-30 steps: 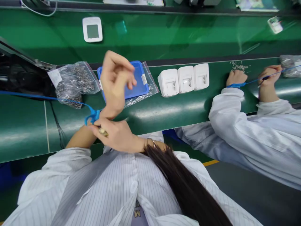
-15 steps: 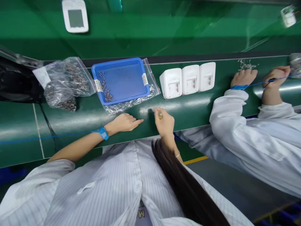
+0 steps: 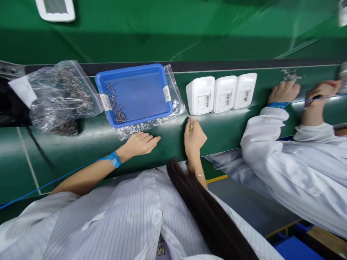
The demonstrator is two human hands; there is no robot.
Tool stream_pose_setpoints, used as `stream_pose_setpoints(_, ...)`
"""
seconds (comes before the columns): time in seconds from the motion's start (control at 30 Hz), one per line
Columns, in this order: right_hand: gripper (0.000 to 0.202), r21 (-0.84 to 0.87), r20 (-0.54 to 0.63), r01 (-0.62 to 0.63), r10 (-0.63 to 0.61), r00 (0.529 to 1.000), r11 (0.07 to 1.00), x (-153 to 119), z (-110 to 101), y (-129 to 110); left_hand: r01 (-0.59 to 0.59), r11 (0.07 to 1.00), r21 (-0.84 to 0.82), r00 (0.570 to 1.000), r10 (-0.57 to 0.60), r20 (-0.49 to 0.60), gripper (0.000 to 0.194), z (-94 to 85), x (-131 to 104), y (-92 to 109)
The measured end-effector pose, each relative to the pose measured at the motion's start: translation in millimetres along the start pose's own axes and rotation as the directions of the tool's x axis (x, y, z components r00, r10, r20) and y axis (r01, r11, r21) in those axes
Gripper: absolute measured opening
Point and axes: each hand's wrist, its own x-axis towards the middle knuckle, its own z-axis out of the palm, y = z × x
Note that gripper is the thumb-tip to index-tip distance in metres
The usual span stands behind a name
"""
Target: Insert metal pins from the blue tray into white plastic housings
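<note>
My right hand (image 3: 195,139) is closed round a small yellowish piece (image 3: 191,127), too small to name, just in front of the white plastic units. Three of these units, a left one (image 3: 201,96), a middle one (image 3: 225,94) and a right one (image 3: 245,92), stand side by side, each with a recess facing me. My left hand (image 3: 141,143), fingers curled together, rests on the green work surface below the blue tray (image 3: 141,90); what its fingers hold, if anything, is hidden. Small metal screws (image 3: 118,110) lie along the tray's left side.
Under the tray sits a clear plastic bag (image 3: 176,106). Bags of small metal parts (image 3: 72,90) lie at left. A blue wrist-strap cord (image 3: 67,171) runs from my left wrist. At right, a co-worker's hands (image 3: 284,92) work by a small pile of parts (image 3: 290,75).
My right hand has moved up and right, closer to the white units. My left index finger, stretched out before, is now drawn in. The view has shifted slightly.
</note>
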Motion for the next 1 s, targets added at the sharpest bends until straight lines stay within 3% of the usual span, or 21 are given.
stream_pose_setpoints(0.23, 0.048, -0.098, 0.012, 0.051, -0.05, 0.999, 0.994, 10, 12, 4, -0.027, 1.0, -0.009, 0.996, 0.026, -0.088, 0.018, 1.9, 1, -2)
stream_pose_setpoints(0.33, 0.042, -0.096, 0.04, 0.095, -0.091, 0.995, 0.991, 15, 7, 3, -0.027, 0.999, -0.033, 0.993, 0.023, -0.117, 0.019, 4.0, 2, -2)
stream_pose_setpoints(0.43, 0.034, -0.035, 0.063, 0.16, -0.158, 0.986, 0.986, 25, -11, 2, -0.025, 0.998, -0.054, 0.996, 0.02, -0.088, 0.021, 5.1, 1, -3)
stream_pose_setpoints(0.53, 0.038, 0.03, -0.087, 0.172, -0.169, 0.982, 0.985, 47, -29, 3, -0.01, 0.998, -0.055, 0.999, 0.008, -0.031, 0.024, 5.5, -2, -4)
stream_pose_setpoints(0.6, 0.041, 0.024, -0.149, 0.136, -0.131, 0.98, 0.99, 62, -32, 6, -0.003, 0.998, -0.062, 1.0, 0.003, 0.011, 0.025, 4.8, -6, -3)
stream_pose_setpoints(0.67, 0.04, -0.012, -0.097, 0.101, -0.101, 0.99, 0.995, 64, -28, 8, -0.005, 0.997, -0.072, 0.999, 0.009, 0.045, 0.027, 3.5, -12, 1)
stream_pose_setpoints(0.77, 0.039, -0.06, -0.013, 0.048, -0.049, 0.999, 0.997, 31, -22, 2, 0.003, 0.993, -0.119, 0.998, 0.004, 0.066, 0.033, 2.0, -22, 11)
stream_pose_setpoints(0.87, 0.035, 0.001, 0.087, 0.051, -0.051, 0.995, 0.999, -28, -24, -16, 0.08, 0.971, -0.223, 0.995, -0.064, 0.075, 0.064, 3.1, -27, 18)
stream_pose_setpoints(0.93, 0.03, 0.125, 0.234, 0.099, -0.126, 0.964, 0.987, -62, -28, -33, 0.167, 0.949, -0.269, 0.984, -0.143, 0.106, 0.085, 4.8, -27, 19)
stream_pose_setpoints(1.0, 0.025, 0.246, 0.381, 0.125, -0.215, 0.899, 0.961, -82, -32, -48, 0.238, 0.928, -0.285, 0.967, -0.201, 0.155, 0.084, 6.0, -25, 17)
